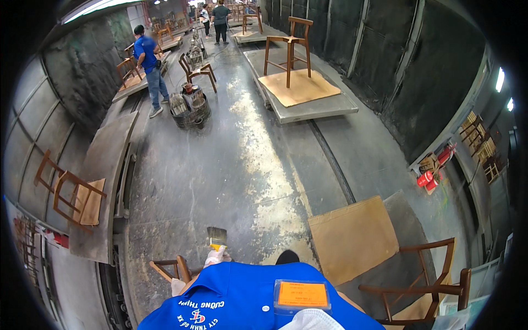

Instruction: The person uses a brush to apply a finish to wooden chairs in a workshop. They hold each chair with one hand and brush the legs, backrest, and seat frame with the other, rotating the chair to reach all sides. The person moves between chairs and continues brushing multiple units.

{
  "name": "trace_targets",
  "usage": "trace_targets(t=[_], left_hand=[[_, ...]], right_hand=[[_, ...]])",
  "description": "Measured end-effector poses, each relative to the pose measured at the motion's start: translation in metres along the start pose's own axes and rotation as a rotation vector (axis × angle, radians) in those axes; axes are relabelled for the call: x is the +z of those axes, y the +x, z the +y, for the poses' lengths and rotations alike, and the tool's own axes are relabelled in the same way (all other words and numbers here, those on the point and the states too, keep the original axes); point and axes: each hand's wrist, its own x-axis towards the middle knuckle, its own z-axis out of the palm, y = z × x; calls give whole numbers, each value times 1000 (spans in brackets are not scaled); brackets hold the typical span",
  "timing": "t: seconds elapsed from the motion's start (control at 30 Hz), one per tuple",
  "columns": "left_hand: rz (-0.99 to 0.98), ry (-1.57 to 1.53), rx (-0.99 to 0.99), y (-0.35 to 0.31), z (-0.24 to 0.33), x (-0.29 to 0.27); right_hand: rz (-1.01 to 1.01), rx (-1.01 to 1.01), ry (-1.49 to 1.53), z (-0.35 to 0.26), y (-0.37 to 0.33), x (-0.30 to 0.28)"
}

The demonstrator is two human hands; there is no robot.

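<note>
The gloved left hand [216,256] grips a paintbrush [216,237] above the floor [231,165], touching no chair [170,269] yet; the right hand is hidden.

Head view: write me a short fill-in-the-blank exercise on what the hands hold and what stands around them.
1. The gloved left hand holds a flat ____ with its bristles pointing away from the person.
2. Beside that hand, at the lower edge, shows part of a wooden ____ frame.
3. Ahead on the right, a wooden chair stands on a ____ board laid on a grey platform.
4. The person's shirt is ____.

Missing words: paintbrush; chair; tan; blue
</note>
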Motion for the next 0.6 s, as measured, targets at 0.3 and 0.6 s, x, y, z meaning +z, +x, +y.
trace_targets(t=[0.3, 0.6], left_hand=[[-14, -264, -41, 40, 63, 20], [-190, -362, -157, 121, 188, 76]], right_hand=[[88, 311, 244, 81, -24, -7], [137, 209, 271, -31, 95, -43]])
